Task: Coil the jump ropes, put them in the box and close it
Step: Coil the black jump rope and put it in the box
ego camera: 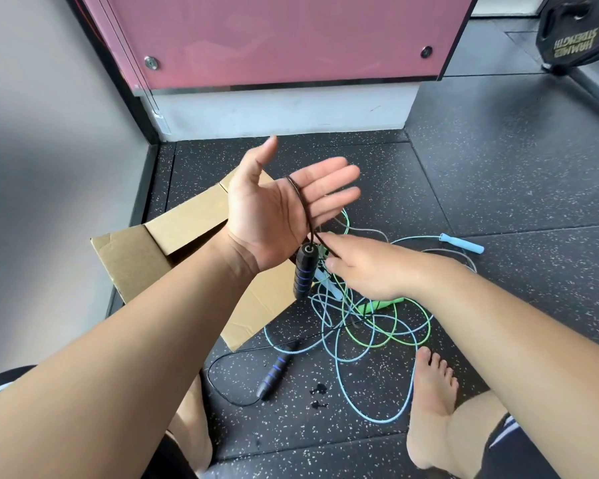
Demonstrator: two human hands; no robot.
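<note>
My left hand (284, 205) is held up flat, palm towards me, with the black jump rope's cord looped around it. One black handle with blue rings (304, 271) hangs below that palm. My right hand (363, 267) pinches the black cord just under the left hand. The rope's other black handle (275, 371) lies on the floor. A light blue rope (408, 385) and a green rope (388, 340) lie tangled on the floor beneath my hands. The open cardboard box (146, 257) stands to the left, partly hidden by my left arm.
The floor is dark speckled rubber. A pink panel (284, 39) on a white base stands straight ahead. A black weight plate (581, 29) leans at the top right. A light blue handle (462, 243) lies to the right. My bare right foot (433, 402) rests beside the ropes.
</note>
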